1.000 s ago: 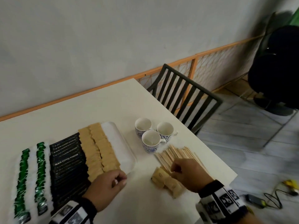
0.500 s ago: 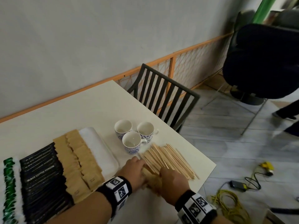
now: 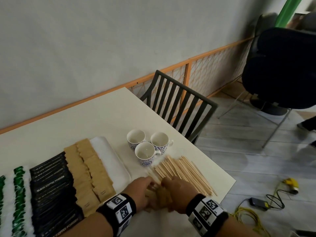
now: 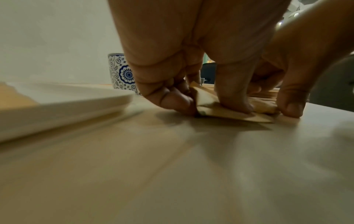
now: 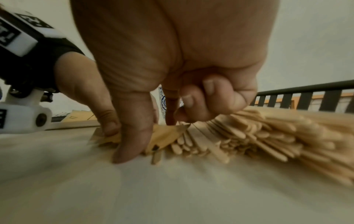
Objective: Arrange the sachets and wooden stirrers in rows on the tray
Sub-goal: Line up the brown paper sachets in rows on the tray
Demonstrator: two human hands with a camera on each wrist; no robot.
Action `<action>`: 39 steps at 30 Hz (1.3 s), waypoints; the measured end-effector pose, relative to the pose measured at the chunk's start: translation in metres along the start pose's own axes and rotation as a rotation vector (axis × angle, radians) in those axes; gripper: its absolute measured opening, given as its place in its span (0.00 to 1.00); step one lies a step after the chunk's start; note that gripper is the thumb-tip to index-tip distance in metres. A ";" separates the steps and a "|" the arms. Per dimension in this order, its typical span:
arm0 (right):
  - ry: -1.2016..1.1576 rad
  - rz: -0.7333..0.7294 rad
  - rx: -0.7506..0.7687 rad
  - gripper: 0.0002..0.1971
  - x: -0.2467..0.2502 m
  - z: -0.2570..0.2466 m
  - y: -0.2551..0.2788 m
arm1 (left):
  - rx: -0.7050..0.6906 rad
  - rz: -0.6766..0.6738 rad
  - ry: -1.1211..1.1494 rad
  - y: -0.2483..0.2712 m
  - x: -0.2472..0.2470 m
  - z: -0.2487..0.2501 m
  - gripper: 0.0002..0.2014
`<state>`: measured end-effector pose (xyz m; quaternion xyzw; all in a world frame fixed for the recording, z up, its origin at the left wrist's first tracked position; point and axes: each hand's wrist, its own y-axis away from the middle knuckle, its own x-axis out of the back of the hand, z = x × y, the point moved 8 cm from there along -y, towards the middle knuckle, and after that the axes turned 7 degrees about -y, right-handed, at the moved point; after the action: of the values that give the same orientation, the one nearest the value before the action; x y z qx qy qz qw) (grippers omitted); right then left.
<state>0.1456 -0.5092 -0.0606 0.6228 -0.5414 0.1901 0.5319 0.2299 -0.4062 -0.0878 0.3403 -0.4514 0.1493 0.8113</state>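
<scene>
A white tray (image 3: 109, 156) holds rows of green sachets (image 3: 18, 194), black sachets (image 3: 51, 185) and brown sachets (image 3: 89, 170); a bare strip runs along its right side. Right of the tray, a small heap of loose brown sachets (image 3: 161, 195) lies on the table. My left hand (image 3: 150, 185) and right hand (image 3: 166, 183) close in on it from either side. The left fingers pinch the loose sachets (image 4: 220, 112), and the right thumb and curled fingers clasp their other side (image 5: 164, 136). A fanned pile of wooden stirrers (image 3: 184, 171) lies just right of my hands.
Three blue-patterned cups (image 3: 145, 153) stand close together behind the stirrers. The table's right edge (image 3: 229, 187) runs close to the stirrer pile. A dark slatted chair (image 3: 179, 106) stands at the far right corner, with cables (image 3: 256, 202) on the floor.
My left hand has left the tray's near edge and moved right to the loose brown sachets, meeting the right hand. Both hands now hold that heap together.
</scene>
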 end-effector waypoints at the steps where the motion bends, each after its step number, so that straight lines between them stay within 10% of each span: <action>1: 0.016 -0.013 0.006 0.33 0.001 -0.002 -0.002 | 0.004 -0.008 0.009 0.001 0.000 -0.001 0.26; 12: 0.072 0.045 0.081 0.30 0.006 -0.013 -0.003 | -0.025 0.085 -0.021 0.005 0.009 0.003 0.24; 18: 0.125 0.060 0.173 0.13 0.003 -0.019 0.003 | -0.055 0.062 -0.073 0.005 0.007 0.009 0.27; 29: -0.729 -0.018 -0.057 0.12 0.018 0.011 0.015 | -0.026 0.003 -0.125 0.004 0.008 0.009 0.33; 39: -0.853 -0.010 -0.081 0.10 0.016 0.014 0.023 | 0.007 -0.076 -0.148 0.002 0.003 0.005 0.24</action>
<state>0.1259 -0.5251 -0.0417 0.6269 -0.7170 -0.1083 0.2851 0.2271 -0.4081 -0.0825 0.3699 -0.4964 0.0943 0.7797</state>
